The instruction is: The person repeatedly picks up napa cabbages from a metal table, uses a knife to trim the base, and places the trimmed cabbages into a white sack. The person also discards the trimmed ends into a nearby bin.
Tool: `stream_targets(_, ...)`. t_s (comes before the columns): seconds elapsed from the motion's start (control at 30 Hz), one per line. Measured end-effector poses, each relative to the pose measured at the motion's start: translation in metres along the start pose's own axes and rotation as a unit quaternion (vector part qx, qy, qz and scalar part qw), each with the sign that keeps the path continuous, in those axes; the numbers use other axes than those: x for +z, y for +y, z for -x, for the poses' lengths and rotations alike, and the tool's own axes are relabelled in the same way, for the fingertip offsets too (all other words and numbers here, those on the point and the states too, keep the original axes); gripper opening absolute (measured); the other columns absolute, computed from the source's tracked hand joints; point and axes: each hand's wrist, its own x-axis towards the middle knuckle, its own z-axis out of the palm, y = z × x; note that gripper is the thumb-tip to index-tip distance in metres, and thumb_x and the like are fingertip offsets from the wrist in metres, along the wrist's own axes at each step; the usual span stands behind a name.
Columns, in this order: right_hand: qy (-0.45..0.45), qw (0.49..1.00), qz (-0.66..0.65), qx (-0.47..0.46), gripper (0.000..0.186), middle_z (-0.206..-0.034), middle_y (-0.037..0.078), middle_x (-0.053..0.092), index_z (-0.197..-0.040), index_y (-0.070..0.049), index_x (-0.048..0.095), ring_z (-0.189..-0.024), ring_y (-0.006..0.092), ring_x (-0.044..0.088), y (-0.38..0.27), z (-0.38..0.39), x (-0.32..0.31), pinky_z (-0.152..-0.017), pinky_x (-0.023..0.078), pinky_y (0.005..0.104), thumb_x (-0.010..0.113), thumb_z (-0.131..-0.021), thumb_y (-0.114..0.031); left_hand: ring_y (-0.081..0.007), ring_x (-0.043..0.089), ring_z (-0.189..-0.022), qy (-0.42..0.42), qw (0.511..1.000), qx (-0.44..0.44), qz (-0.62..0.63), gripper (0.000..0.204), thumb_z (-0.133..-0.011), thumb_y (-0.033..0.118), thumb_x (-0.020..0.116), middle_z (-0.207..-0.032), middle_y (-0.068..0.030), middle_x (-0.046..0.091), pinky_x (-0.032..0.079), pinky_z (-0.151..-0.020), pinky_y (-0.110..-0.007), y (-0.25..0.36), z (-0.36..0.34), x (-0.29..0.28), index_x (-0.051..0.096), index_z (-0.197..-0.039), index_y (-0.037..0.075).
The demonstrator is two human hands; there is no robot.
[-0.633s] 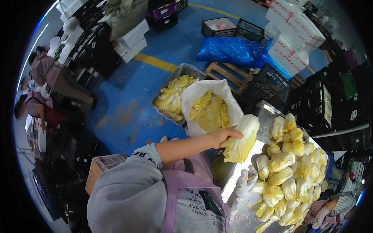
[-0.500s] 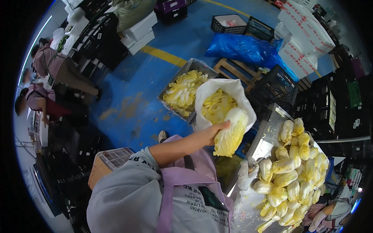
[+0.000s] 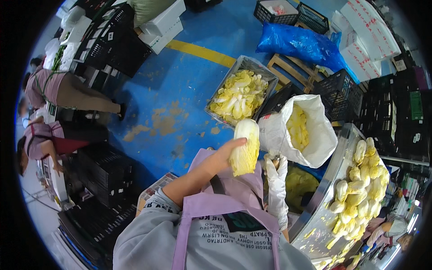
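A napa cabbage (image 3: 246, 150), pale at its base and yellow toward the leaf tips, is upright in front of my body. My left hand (image 3: 228, 154) is closed round it from the left side. My right hand (image 3: 274, 160), its arm in a white sleeve, is just right of the cabbage, apart from it, beside the white sack's lower edge. Its fingers look curled, and a thin dark line rises from them; I cannot make out what it is. The white sack (image 3: 321, 118) stands open with yellow leaves (image 3: 298, 128) inside.
A lined crate (image 3: 268, 75) of loose leaves stands ahead on the blue floor. Many cabbages (image 3: 360, 198) are piled on the metal table (image 3: 312, 220) at right. Black crates (image 3: 337, 96), a pallet (image 3: 288, 72) and a blue bag (image 3: 301, 42) lie beyond. Two people (image 3: 45, 135) work at left.
My left hand has drawn the cabbage away from the sack's mouth, to the left. My right hand has come from the table's edge toward it. The whole view has shifted.
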Motion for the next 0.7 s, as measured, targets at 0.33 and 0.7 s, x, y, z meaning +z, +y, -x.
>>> stream_targets(0.33,0.103,0.991,-0.025,0.082,0.019,-0.069,-0.004,0.048,-0.106,-0.013,0.052,-0.045,0.0012,0.035,0.039,-0.072,0.06,-0.039,0.03,0.0161,0.053,-0.089,-0.021,-0.0306,0.058,-0.094,0.112,0.989,0.084,0.046,0.051,-0.081,0.036,0.056,-0.107,-0.0166,0.058,0.046,-0.086,-0.045,0.092,-0.049,-0.077,0.047,-0.119,0.003)
stream_targets(0.7,0.066,0.943,-0.16,0.285,0.023,-0.07,-0.004,0.054,-0.1,-0.014,0.057,-0.048,0.002,0.04,0.056,-0.205,0.084,-0.041,0.033,0.0176,0.054,-0.088,-0.033,-0.0273,0.057,-0.092,0.249,0.956,0.156,0.02,0.043,-0.083,0.038,0.056,-0.101,-0.0106,0.059,0.048,-0.08,-0.045,0.199,-0.114,-0.108,0.051,-0.112,0.007)
